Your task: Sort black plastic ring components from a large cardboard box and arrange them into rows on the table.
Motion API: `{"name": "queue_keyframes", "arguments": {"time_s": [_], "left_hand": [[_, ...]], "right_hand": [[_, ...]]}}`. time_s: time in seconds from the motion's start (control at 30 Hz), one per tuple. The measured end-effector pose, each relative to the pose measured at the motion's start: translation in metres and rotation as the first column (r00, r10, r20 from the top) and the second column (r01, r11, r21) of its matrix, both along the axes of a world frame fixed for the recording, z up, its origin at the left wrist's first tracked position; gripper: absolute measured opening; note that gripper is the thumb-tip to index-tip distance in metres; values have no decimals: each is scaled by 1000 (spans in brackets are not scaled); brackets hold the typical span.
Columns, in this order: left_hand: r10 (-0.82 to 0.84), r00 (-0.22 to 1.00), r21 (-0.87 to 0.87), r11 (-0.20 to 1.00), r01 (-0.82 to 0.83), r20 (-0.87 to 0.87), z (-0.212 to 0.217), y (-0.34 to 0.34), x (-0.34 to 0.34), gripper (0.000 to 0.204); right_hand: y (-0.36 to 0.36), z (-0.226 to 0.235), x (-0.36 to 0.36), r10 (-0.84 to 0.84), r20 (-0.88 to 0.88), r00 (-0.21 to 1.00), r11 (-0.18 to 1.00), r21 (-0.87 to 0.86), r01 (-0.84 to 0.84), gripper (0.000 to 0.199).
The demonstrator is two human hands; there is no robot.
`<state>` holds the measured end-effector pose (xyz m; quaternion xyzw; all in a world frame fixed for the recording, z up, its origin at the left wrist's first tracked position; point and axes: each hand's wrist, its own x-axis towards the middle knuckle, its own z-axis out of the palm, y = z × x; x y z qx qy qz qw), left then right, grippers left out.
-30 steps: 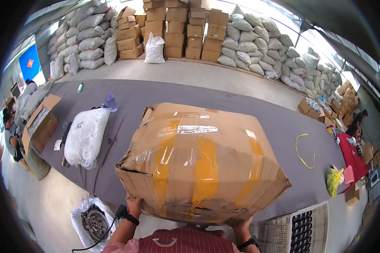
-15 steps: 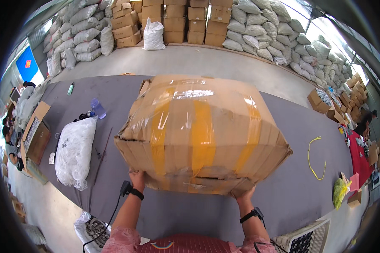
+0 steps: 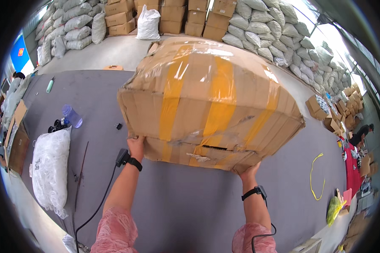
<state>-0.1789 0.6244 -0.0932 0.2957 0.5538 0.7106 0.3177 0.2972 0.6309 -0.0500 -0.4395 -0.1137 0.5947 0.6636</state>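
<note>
A large, worn cardboard box (image 3: 194,107) with yellow and clear tape across it is held up over the grey table (image 3: 177,202). My left hand (image 3: 136,146) grips its lower left edge, and my right hand (image 3: 248,170) grips the lower right edge. Fingers of both hands are partly hidden beneath the box. The near side has a torn slit along its bottom part. Both my arms reach forward, each with a black wrist strap and a cable.
To the left lie a plastic bag of white material (image 3: 51,168), a purple bottle (image 3: 72,116) and a thin dark rod (image 3: 81,175). A yellow strap (image 3: 311,177) and a yellow-green bag (image 3: 334,208) are on the right. Stacked sacks (image 3: 257,27) and boxes (image 3: 171,19) line the back.
The box has been raised and pushed farther away, tilting so more of its near side shows. Both arms stretch out farther. The view has shifted a little.
</note>
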Motion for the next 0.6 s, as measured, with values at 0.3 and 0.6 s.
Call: {"name": "queue_keyframes", "arguments": {"time_s": [0.3,0.6], "left_hand": [[-27,1000,44,999,28,-7,14,115,-8,34],[-49,999,56,997,48,7,45,148,9,23]], "right_hand": [[108,-22,6,170,58,984,985,7,-171,81],[163,-25,16,105,95,990,994,13,-107,74]]}}
